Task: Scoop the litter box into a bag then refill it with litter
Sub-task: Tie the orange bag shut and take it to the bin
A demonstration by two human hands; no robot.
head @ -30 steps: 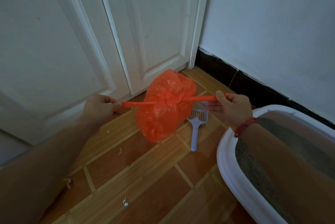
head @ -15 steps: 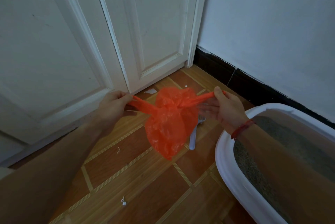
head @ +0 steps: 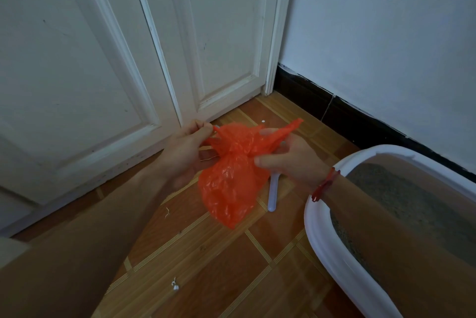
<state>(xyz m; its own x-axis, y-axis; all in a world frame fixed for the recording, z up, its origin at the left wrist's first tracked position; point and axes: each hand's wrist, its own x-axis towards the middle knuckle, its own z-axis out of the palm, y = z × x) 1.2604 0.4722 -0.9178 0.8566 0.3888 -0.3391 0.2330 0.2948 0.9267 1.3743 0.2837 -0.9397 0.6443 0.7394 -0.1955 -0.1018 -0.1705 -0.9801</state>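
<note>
An orange plastic bag hangs in the air over the wooden floor, its neck bunched together. My left hand pinches the bag's left handle. My right hand, with a red string at the wrist, holds the right handle, whose tip sticks up past my fingers. Behind the bag lies a pale blue litter scoop; only its handle shows. The white litter box at the lower right holds grey litter, partly hidden by my right forearm.
White panelled doors stand close behind the bag. A white wall with a black baseboard runs along the right. Small white scraps lie on the brown wooden floor in front.
My hands have come together from a wide stretch of the two handles. The bag now hangs lower and closer, covering the head of the scoop.
</note>
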